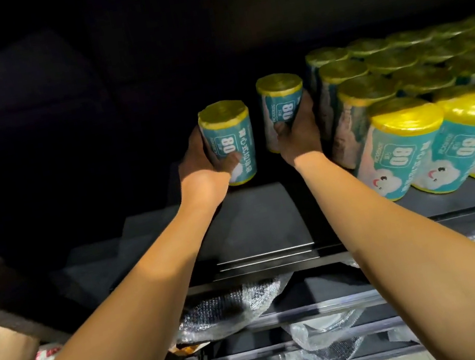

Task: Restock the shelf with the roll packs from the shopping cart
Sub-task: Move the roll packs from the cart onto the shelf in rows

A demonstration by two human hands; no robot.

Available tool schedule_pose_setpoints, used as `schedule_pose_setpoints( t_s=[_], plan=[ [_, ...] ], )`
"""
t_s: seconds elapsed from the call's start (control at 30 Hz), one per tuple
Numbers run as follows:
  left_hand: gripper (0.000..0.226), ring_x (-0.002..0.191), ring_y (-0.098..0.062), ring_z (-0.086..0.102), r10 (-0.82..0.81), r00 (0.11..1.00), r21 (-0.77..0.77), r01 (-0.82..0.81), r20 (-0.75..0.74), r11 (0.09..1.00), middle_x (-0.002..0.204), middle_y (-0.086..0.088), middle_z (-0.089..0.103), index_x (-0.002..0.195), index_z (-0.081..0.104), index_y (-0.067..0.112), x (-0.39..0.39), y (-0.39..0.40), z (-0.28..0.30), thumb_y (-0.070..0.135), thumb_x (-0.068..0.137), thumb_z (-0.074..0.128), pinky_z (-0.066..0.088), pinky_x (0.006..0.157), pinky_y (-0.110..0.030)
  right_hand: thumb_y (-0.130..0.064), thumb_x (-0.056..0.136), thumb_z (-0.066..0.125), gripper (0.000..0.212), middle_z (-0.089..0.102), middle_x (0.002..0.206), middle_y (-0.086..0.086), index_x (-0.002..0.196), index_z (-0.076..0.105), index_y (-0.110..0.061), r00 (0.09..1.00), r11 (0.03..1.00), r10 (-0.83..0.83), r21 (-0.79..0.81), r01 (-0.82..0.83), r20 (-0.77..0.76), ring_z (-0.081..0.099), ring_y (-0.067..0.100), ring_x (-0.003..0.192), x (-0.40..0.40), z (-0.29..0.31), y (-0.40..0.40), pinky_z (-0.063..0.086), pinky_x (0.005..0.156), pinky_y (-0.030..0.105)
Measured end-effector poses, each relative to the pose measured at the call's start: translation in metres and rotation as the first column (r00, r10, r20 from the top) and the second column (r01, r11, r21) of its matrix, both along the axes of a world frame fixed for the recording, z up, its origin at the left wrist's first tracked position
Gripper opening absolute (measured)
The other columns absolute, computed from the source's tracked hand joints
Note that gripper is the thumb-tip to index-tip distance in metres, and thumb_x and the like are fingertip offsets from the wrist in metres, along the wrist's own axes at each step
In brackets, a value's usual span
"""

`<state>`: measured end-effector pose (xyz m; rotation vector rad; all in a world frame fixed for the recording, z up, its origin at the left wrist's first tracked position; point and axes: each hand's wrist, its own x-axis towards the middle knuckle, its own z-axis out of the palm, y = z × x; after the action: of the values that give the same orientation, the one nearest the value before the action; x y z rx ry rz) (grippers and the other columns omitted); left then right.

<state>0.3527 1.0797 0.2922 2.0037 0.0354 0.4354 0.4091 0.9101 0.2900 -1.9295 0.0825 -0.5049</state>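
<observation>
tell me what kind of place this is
Probably a shop aisle or stockroom. A dark shelf carries many identical roll packs in rows, each hand brings one more pack, and lower shelves hold bubble-wrapped goods.

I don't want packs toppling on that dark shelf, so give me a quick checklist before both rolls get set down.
1. Left hand grip on left roll pack: ok.
2. Right hand grip on right roll pack: ok.
3. Both packs upright: ok.
4. Bare shelf beside the stocked rows: ok.
5. Packs already resting on the shelf: cannot tell.
6. Shelf depth behind: cannot tell, too dark.
</observation>
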Motion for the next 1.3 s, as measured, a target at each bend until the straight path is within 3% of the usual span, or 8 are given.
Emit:
schedule_pose_setpoints(
  t_s=[0.07,0.13,0.33,0.7,0.83,1.13,1.23,1.3],
  plan=[
    [0.079,0.121,-0.02,0.061,0.027,1.0,0.054,-0.026,-0.014,0.998,0.134,-0.001,0.062,0.15,0.037,0.023,0.015,-0.002,0.001,0.026,0.082,0.079,0.05,0.101,-0.034,0.003,0.094,0.056,0.077,0.039,0.155,0.013,0.158,0.015,-0.006,1.0,1.0,0.003,0.007,-0.003,0.031,0.042,0.023,0.139,0.008,-0.003,-0.001,0.023,0.095,0.008],
    [0.075,0.119,-0.019,0.061,0.035,0.999,0.071,-0.036,0.016,0.997,0.133,-0.003,0.063,0.147,0.04,0.018,0.028,-0.005,0.003,0.024,0.083,0.078,0.047,0.095,-0.024,0.003,0.094,0.056,0.077,0.038,0.155,0.013,0.158,0.014,-0.006,0.999,1.0,0.009,0.0,-0.009,0.043,0.041,0.022,0.139,0.014,-0.004,-0.002,0.024,0.097,0.009],
    [0.061,0.115,-0.02,0.062,-0.008,0.996,0.088,0.001,0.088,0.996,0.129,-0.007,0.064,0.137,0.047,0.009,0.066,-0.012,0.002,0.023,0.086,0.077,0.046,0.089,-0.021,-0.013,0.098,0.058,0.076,0.027,0.156,0.022,0.159,0.013,-0.01,0.994,0.989,-0.093,-0.117,0.086,-0.054,0.029,0.032,0.145,0.031,-0.004,-0.003,0.023,0.113,0.032],
    [0.063,0.12,-0.032,0.055,0.058,0.997,0.213,-0.066,0.046,0.975,0.131,-0.015,0.055,0.134,0.049,0.011,0.129,-0.021,-0.001,0.035,0.083,0.076,0.047,0.099,-0.039,-0.009,0.096,0.06,0.058,0.051,0.145,0.015,0.149,0.036,-0.007,0.993,0.992,-0.117,0.046,0.117,-0.009,0.048,0.026,0.134,0.068,-0.008,0.001,0.03,0.094,0.018],
    [0.064,0.119,-0.033,0.054,0.078,0.995,0.248,-0.092,0.065,0.964,0.129,-0.017,0.053,0.132,0.05,0.009,0.137,-0.021,-0.004,0.037,0.081,0.078,0.047,0.098,-0.039,-0.015,0.094,0.062,0.063,0.047,0.145,0.014,0.151,0.036,-0.012,0.986,0.986,-0.168,0.008,0.168,0.006,0.046,0.03,0.134,0.074,-0.013,0.005,0.036,0.107,0.031],
    [0.071,0.116,-0.024,0.062,0.044,0.998,0.15,-0.052,0.054,0.987,0.131,-0.008,0.061,0.136,0.051,0.018,0.132,-0.02,-0.004,0.042,0.076,0.079,0.053,0.097,-0.042,-0.026,0.092,0.065,0.066,0.048,0.139,0.024,0.146,0.038,0.001,0.982,0.983,-0.173,0.072,0.168,0.08,0.05,0.036,0.129,0.049,-0.011,0.015,0.043,0.106,0.037],
    [0.081,0.115,-0.023,0.062,0.033,0.999,0.121,-0.037,0.034,0.992,0.13,-0.006,0.062,0.136,0.053,0.021,0.134,-0.02,-0.003,0.054,0.065,0.076,0.054,0.096,-0.043,-0.025,0.102,0.053,0.059,0.039,0.151,0.02,0.153,0.032,-0.003,0.995,0.99,-0.084,0.121,0.077,0.053,0.037,0.029,0.14,0.035,-0.01,0.019,0.027,0.108,0.021],
    [0.091,0.112,-0.021,0.064,0.026,0.999,0.09,-0.029,0.031,0.996,0.127,-0.004,0.064,0.134,0.054,0.023,0.137,-0.019,-0.005,0.065,0.054,0.068,0.055,0.095,-0.043,-0.026,0.105,0.047,0.058,0.032,0.158,0.015,0.156,0.027,-0.008,0.999,0.987,-0.038,0.156,0.035,0.016,0.031,0.025,0.145,0.033,-0.008,0.015,0.022,0.11,0.02]
  ],
)
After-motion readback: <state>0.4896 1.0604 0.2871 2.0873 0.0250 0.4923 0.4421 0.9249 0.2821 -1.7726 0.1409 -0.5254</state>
